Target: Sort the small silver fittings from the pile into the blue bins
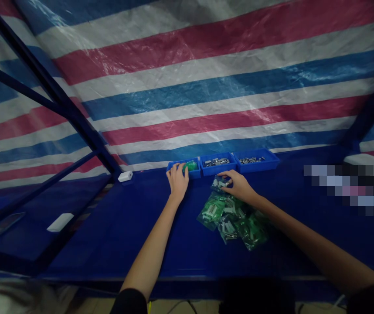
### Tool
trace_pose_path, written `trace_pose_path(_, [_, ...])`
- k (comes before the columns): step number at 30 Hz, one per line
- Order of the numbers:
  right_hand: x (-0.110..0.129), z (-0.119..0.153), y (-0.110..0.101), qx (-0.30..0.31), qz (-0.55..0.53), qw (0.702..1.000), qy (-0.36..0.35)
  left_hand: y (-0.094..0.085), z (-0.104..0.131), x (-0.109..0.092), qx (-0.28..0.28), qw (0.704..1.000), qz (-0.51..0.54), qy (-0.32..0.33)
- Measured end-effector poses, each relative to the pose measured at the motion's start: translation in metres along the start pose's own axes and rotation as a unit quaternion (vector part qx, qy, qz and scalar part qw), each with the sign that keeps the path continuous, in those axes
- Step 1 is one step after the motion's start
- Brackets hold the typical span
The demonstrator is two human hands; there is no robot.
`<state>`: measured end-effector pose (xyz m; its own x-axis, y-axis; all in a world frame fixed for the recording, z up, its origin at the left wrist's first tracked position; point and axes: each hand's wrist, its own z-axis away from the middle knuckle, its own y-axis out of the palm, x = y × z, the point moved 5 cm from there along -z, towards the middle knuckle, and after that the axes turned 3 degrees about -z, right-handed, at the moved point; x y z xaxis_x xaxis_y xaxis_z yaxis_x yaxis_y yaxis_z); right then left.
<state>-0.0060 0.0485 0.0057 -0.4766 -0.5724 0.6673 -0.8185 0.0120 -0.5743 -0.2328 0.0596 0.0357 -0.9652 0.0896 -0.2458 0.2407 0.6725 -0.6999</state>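
My left hand (pixel 178 179) is over the left end of a blue bin (pixel 194 175), its fingers curved down into it and a little apart. Green packets (pixel 191 165) lie in that bin, right beside my thumb. My right hand (pixel 238 185) pinches a small clear bag (pixel 219 183) with metal-looking pieces inside, just in front of the middle bin. Below it spreads a heap of clear and green bags (pixel 229 217) filled with small white and metallic parts. What lies under my left fingertips is hidden.
A middle blue bin (pixel 219 167) and a right blue bin (pixel 268 164) hold small metal parts. A white block (pixel 125 176) stands at the blue table's (pixel 121 235) back left. Blue frame bars (pixel 85 131) and a striped sheet (pixel 206 100) enclose it. A pixelated area covers the right.
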Motion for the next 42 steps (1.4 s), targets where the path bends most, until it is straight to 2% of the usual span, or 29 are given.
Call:
trace_pose_path(4, [-0.002,0.000,-0.002,-0.001,-0.004,0.999,0.033,0.008,0.000,0.007,0.032,0.998,-0.008,-0.046])
trace_pose_path(10, [-0.007,0.000,0.001,0.026,-0.028,0.997,0.064,0.020,0.002,0.010,0.075,0.997,0.015,-0.003])
trace_pose_path(13, [-0.009,0.000,0.002,0.031,-0.064,0.995,0.077,0.013,0.002,0.008,0.062,0.998,0.024,-0.017])
trace_pose_path(15, [-0.009,-0.001,0.002,0.023,-0.088,0.992,0.082,0.000,0.003,0.000,0.027,0.999,0.040,-0.018])
trace_pose_path(17, [-0.009,-0.003,0.000,0.009,-0.119,0.989,0.086,-0.012,0.005,-0.015,0.008,0.997,0.081,0.010])
trace_pose_path(21, [-0.007,-0.007,-0.001,-0.016,-0.241,0.963,0.119,-0.017,0.015,-0.053,0.079,0.969,0.221,0.077])
trace_pose_path(23, [-0.005,-0.007,0.000,-0.019,-0.295,0.945,0.141,-0.012,0.022,-0.066,0.115,0.952,0.272,0.078])
trace_pose_path(25, [-0.002,-0.007,0.001,-0.017,-0.316,0.937,0.150,-0.007,0.028,-0.071,0.120,0.945,0.301,0.055])
trace_pose_path(27, [0.002,-0.006,0.000,-0.015,-0.311,0.939,0.143,-0.005,0.031,-0.070,0.102,0.943,0.315,0.031])
trace_pose_path(29, [0.006,-0.006,-0.004,-0.027,-0.276,0.954,0.113,-0.009,0.032,-0.069,0.075,0.946,0.313,0.035])
trace_pose_path(33, [0.016,-0.005,-0.020,-0.100,-0.154,0.983,0.019,-0.022,0.036,-0.078,0.036,0.953,0.260,0.155])
trace_pose_path(36, [0.019,-0.004,-0.023,-0.110,-0.140,0.984,0.016,-0.026,0.040,-0.085,0.021,0.944,0.249,0.215])
trace_pose_path(39, [0.018,-0.004,-0.019,-0.097,-0.163,0.981,0.047,-0.031,0.032,-0.074,-0.044,0.952,0.260,0.158])
trace_pose_path(42, [0.018,-0.005,-0.018,-0.095,-0.174,0.978,0.056,-0.039,0.013,-0.040,-0.134,0.960,0.242,0.035])
